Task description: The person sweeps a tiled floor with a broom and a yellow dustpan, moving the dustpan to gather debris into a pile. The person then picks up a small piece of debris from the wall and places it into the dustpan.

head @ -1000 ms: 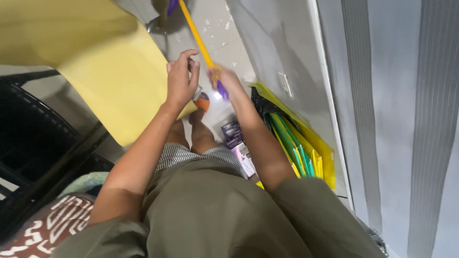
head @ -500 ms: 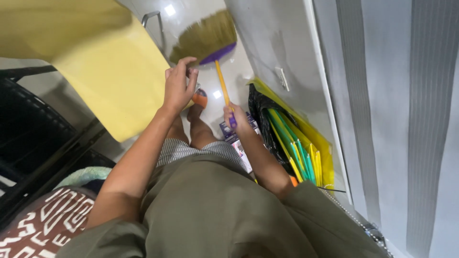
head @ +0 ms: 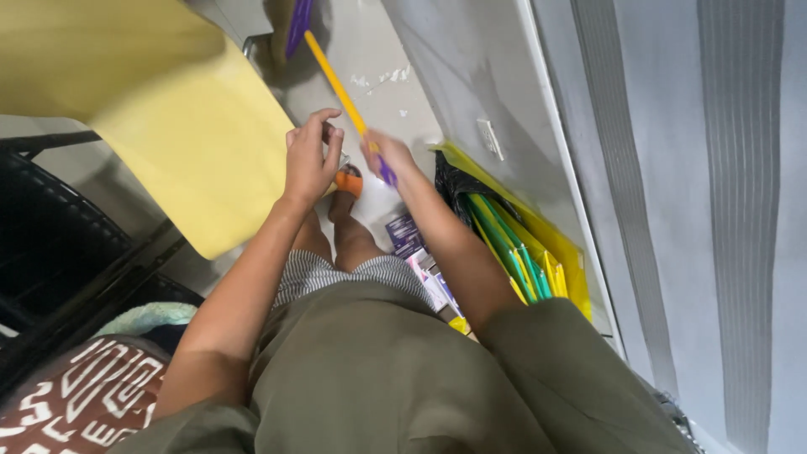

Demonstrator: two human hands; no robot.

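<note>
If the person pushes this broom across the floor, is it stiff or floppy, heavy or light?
The broom is probably light: the right hand alone holds its thin yellow handle. The handle looks straight, so likely stiff. Its bristle end is mostly out of view.

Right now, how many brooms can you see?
1. The broom has its yellow handle in the right hand, with its head at the top edge on the floor. Others may be out of frame.

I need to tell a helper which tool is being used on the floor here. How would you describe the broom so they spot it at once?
Start at the pale grey wall on the right and look down to the floor beside it. The broom slants across that floor, its lower end gripped in the right hand. Nothing else nearby has its long yellow stick with purple fittings.
</note>
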